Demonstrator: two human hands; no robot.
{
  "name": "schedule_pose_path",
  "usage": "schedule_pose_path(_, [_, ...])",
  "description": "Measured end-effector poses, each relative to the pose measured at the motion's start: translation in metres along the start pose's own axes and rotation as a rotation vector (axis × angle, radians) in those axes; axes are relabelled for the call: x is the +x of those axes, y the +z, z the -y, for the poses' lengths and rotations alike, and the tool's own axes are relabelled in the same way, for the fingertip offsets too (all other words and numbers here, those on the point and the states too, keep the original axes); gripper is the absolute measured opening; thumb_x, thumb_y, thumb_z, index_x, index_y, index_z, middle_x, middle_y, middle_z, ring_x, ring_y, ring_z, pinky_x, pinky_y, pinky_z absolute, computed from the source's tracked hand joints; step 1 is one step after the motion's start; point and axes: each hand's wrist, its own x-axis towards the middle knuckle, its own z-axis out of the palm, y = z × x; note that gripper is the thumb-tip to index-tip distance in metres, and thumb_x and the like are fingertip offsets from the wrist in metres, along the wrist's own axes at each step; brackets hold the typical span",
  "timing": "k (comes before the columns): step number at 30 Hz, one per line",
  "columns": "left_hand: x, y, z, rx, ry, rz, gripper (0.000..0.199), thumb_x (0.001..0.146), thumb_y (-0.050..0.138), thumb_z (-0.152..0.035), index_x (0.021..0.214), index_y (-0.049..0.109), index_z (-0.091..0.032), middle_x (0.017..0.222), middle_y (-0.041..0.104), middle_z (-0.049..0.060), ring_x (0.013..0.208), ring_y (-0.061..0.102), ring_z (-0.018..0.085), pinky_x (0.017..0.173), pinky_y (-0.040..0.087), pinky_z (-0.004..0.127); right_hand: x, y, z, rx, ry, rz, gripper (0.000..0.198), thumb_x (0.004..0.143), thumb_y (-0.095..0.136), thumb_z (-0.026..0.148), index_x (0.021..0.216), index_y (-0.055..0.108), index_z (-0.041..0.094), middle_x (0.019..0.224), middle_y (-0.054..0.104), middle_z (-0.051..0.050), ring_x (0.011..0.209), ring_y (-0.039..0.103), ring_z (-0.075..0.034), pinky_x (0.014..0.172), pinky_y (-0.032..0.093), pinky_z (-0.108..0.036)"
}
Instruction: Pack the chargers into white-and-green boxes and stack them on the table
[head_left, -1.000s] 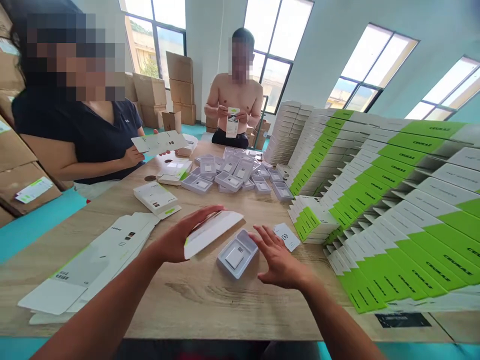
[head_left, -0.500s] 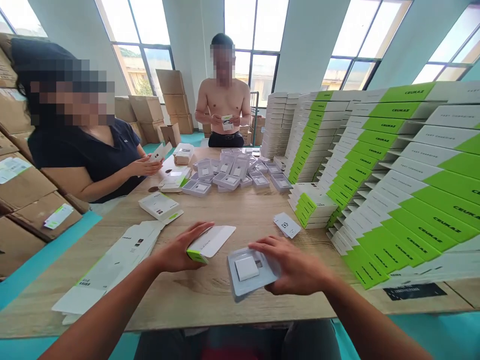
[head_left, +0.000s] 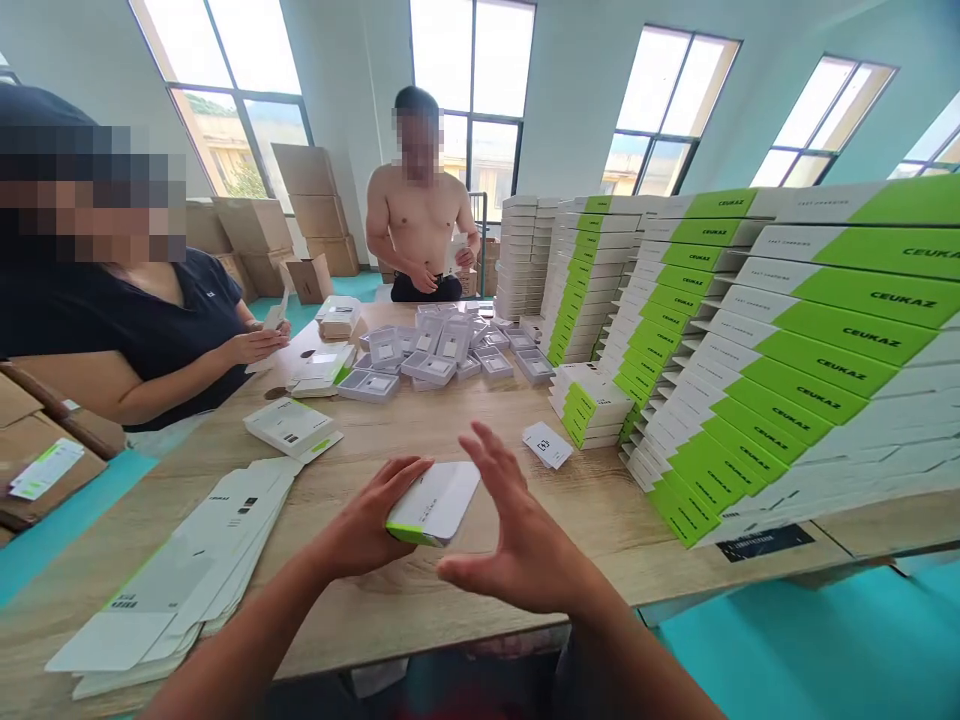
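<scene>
A small white and green cardboard box (head_left: 440,498) rests in my left hand (head_left: 358,528), whose fingers wrap its left side and top edge. An end flap on the box points to the right. My right hand (head_left: 525,545) hovers just right of that flap, thumb and fingers spread wide with nothing between them. No tray shows outside the box, and its inside is hidden from me. To the left of my left forearm lies a pile of flat folded cartons (head_left: 191,560). Beyond my right hand, a few white printed cards (head_left: 546,445) lie on the wooden table (head_left: 360,625).
Tall stacks of white and green boxes (head_left: 750,400) line the right side, with a short stack (head_left: 589,405) beside them. Plastic trays (head_left: 450,350) are heaped farther back. Two people sit or stand at the left (head_left: 150,330) and far side (head_left: 420,225), holding papers or cartons.
The plastic tray with the white charger-like block has left my right hand and is out of sight. My right hand has opened near the box's flap. The view has turned rightward.
</scene>
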Motion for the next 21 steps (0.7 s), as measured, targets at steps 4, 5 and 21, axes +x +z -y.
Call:
schedule_pose_path(4, [-0.007,0.011,-0.02,-0.567,-0.135,0.131,0.059,0.077,0.078,-0.04,0.131,0.064,-0.02,0.114,0.075,0.01,0.108,0.069,0.034,0.097,0.056,0.048,-0.014,0.007,-0.021,0.367,-0.063,-0.054,0.108,0.082,0.08,0.032,0.162,0.007,0.038,0.16,0.041,-0.012,0.145,0.044,-0.029,0.115,0.041,-0.05])
schedule_pose_path(5, [-0.009,0.017,-0.026,-0.693,-0.157,0.173,0.055,0.078,0.078,-0.046,0.124,0.067,-0.018,0.103,0.077,0.01,0.099,0.072,0.033,0.091,0.058,0.047,-0.018,0.012,-0.027,0.447,-0.054,-0.007,0.105,0.085,0.078,0.03,0.162,0.007,0.037,0.149,0.054,-0.011,0.135,0.055,-0.027,0.111,0.047,-0.048])
schedule_pose_path(21, [-0.073,0.037,-0.065,-0.048,0.204,-0.164,0.038,0.098,0.057,-0.011,0.133,0.061,-0.026,0.129,0.061,0.012,0.111,0.067,0.019,0.091,0.06,0.027,-0.074,0.023,-0.055,0.2,-0.397,-0.158,0.028,0.094,0.064,0.017,0.121,0.066,0.026,0.129,0.065,-0.012,0.115,0.067,-0.025,0.091,0.061,-0.038])
